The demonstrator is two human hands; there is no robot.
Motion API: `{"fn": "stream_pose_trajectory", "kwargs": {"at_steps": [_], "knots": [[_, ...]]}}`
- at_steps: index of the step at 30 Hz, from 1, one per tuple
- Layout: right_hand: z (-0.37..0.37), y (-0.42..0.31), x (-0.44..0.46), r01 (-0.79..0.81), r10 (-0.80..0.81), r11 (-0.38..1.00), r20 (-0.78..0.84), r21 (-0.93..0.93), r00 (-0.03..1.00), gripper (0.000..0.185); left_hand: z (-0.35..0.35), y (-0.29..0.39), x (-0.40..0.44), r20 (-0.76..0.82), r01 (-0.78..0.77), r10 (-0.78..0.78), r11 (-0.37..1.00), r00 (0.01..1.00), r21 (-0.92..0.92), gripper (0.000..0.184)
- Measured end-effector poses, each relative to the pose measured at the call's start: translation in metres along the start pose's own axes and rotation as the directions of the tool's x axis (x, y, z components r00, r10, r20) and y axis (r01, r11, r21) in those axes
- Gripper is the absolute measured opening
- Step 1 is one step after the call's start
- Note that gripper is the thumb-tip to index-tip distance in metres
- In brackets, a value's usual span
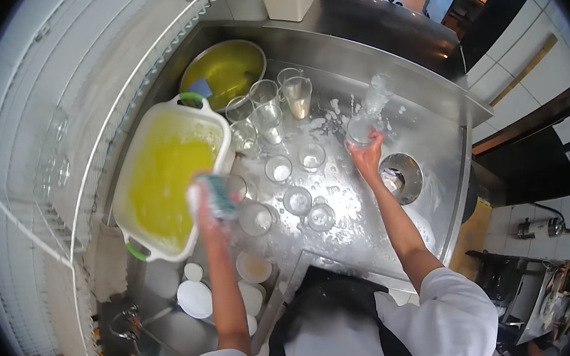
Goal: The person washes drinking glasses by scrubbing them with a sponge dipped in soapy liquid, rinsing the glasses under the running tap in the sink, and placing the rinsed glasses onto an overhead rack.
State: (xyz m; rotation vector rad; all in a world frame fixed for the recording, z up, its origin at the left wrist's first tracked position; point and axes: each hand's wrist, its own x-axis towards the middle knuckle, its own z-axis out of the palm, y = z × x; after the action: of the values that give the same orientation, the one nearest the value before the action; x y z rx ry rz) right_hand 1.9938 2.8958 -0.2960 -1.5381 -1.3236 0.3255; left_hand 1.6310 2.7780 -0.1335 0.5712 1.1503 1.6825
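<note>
My left hand (208, 216), smeared by motion, is closed on a green sponge (218, 197) beside the right rim of a white tub (223, 158) of yellow-green liquid. Further right, my right hand (368, 155) grips a clear glass (360, 128) just above the steel counter. Beyond that glass, a soapy glass (378, 92) is on the wet metal. Between my hands are several short glasses, among them one near the middle (297, 201) and one close to my left hand (256, 218). Taller glasses (267, 114) are grouped by the tub's far corner.
Behind the tub is a steel bowl (260, 51) of yellowish liquid with a blue cloth or sponge (200, 87) at its edge. A round hole (402, 179) opens in the counter under my right forearm. White dishes (194, 299) lie in the sink at lower left. A wire rack (94, 152) borders the left.
</note>
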Motion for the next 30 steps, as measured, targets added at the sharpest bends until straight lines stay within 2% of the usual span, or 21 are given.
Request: {"fn": "stream_pose_trajectory", "kwargs": {"at_steps": [1,3,4,5,6,7,8,9,11,12,13,14,15,16,18,19,21,23,26,29,30], "knots": [[0.01,0.009,0.014,0.013,-0.012,1.0,0.004,-0.015,1.0,0.055,-0.019,0.0,0.024,-0.165,-0.158,0.15,0.987,0.975,-0.035,0.043],[0.034,0.02,0.045,0.014,-0.014,0.999,-0.002,-0.03,1.0,0.054,-0.031,0.015,0.053,-0.322,-0.31,0.361,0.93,0.875,0.199,0.047],[0.045,0.026,0.063,0.031,-0.03,0.998,0.011,-0.063,0.999,0.055,-0.046,0.013,0.073,-0.315,-0.304,0.355,0.931,0.88,0.202,0.047],[0.053,0.031,0.078,0.05,-0.047,0.994,0.029,-0.097,0.998,0.057,-0.066,0.004,0.094,-0.185,-0.396,0.576,0.728,0.796,0.56,0.049],[0.059,0.029,0.091,0.043,-0.04,0.994,0.032,-0.105,0.999,0.057,-0.082,-0.002,0.11,0.024,-0.431,0.716,0.393,0.698,0.812,0.051],[0.064,0.018,0.103,0.133,-0.137,0.986,-0.035,-0.097,0.99,0.06,-0.095,-0.002,0.12,0.025,-0.427,0.707,0.397,0.706,0.812,0.051],[0.069,0.01,0.113,0.223,-0.233,0.97,-0.105,-0.096,0.967,0.064,-0.107,-0.002,0.13,0.163,-0.432,0.752,0.175,0.639,0.885,0.052],[0.074,0.006,0.111,0.217,-0.228,0.971,-0.107,-0.104,0.968,0.064,-0.105,-0.002,0.14,0.311,-0.417,0.761,-0.058,0.569,0.907,0.054],[0.084,-0.003,0.084,0.322,-0.346,0.937,-0.241,-0.134,0.907,0.072,-0.084,-0.007,0.148,0.295,-0.34,0.724,-0.089,0.623,0.936,0.054],[0.103,0.013,0.067,0.16,-0.15,0.982,-0.1,0.099,0.984,0.079,-0.071,-0.008,0.146,0.265,-0.254,0.693,-0.12,0.671,0.96,0.054],[0.124,0.022,0.056,0.147,-0.139,0.984,-0.082,0.102,0.987,0.079,-0.066,-0.009,0.145,0.258,-0.238,0.685,-0.126,0.681,0.963,0.054],[0.146,0.027,0.046,-0.114,0.103,0.861,0.049,0.495,0.993,0.084,-0.063,-0.011,0.145,0.275,-0.28,0.682,-0.106,0.678,0.954,0.055],[0.161,0.024,0.042,-0.365,0.273,0.538,0.253,0.76,0.928,0.089,-0.06,-0.014,0.145,0.291,-0.324,0.681,-0.083,0.672,0.942,0.056],[0.172,0.022,0.044,-0.382,0.284,0.534,0.265,0.754,0.921,0.089,-0.059,-0.018,0.143,0.289,-0.313,0.672,-0.089,0.682,0.945,0.056],[0.193,0.01,0.064,-0.136,0.016,0.84,0.227,0.525,0.974,0.094,-0.06,-0.022,0.139,0.317,-0.262,0.509,-0.18,0.8,0.948,0.06],[0.206,0.001,0.064,-0.15,0.007,0.829,0.259,0.538,0.966,0.094,-0.066,-0.018,0.133,0.293,-0.225,0.518,-0.192,0.803,0.955,0.06],[0.23,0.006,0.073,-0.198,0.06,0.857,0.288,0.475,0.956,0.094,-0.067,-0.019,0.144,0.446,-0.396,0.182,-0.252,0.876,0.883,0.06],[0.227,0.003,0.074,-0.183,0.034,0.862,0.307,0.472,0.951,0.088,-0.068,-0.019,0.143,0.463,-0.417,0.227,-0.221,0.857,0.881,0.059],[0.174,-0.021,0.048,-0.206,0.081,0.9,0.319,0.383,0.944,0.081,-0.069,-0.018,0.138,0.434,-0.383,0.22,-0.239,0.874,0.892,0.063],[0.09,0.002,0.008,-0.162,0.097,0.942,0.222,0.293,0.97,0.079,-0.079,-0.02,0.137,0.454,-0.401,0.208,-0.252,0.866,0.881,0.07],[0.048,0.001,-0.01,-0.221,0.17,0.943,0.212,0.248,0.962,0.078,-0.086,-0.024,0.14,0.456,-0.405,0.249,-0.233,0.854,0.884,0.073]]}}
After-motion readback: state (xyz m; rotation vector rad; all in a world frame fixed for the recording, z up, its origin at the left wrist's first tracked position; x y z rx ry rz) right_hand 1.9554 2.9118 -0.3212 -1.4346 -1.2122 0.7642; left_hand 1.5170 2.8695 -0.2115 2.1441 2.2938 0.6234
